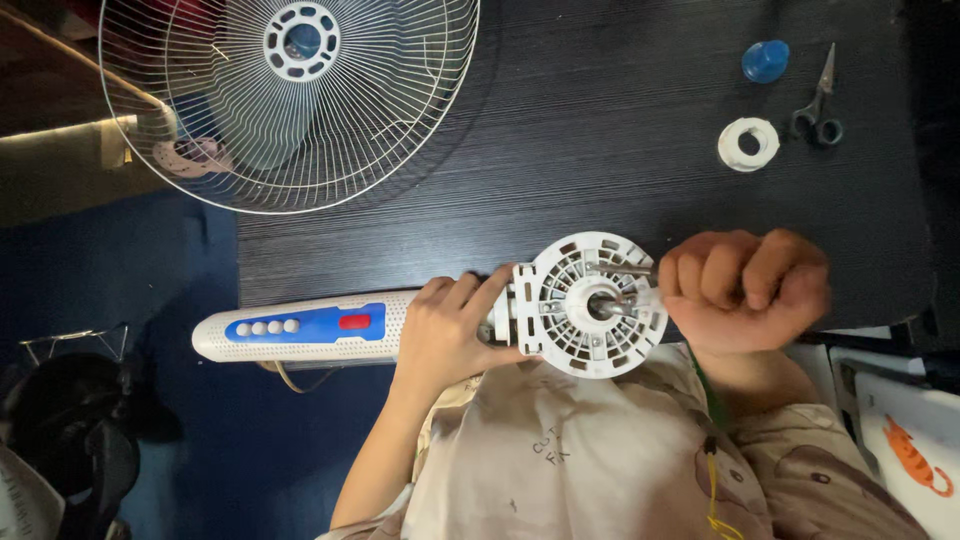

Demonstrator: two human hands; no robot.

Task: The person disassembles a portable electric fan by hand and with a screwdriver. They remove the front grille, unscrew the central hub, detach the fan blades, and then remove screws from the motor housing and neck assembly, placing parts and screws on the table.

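Left hand (445, 330) w/ fingers (470, 292) wrapping the white fan body (300, 328) at its neck, holding it at the edge of the surface (600, 130). Right hand (745, 290) is clenching into a fist beside the round motor mount (590, 305), gripping a tool at its hub; tool mostly hidden. Dark wood-grain surface is carrying the wire fan guard (290, 100), white ring (748, 143), blue cap (766, 61) & scissors (820, 100). Blue floor (200, 440) is lying below.
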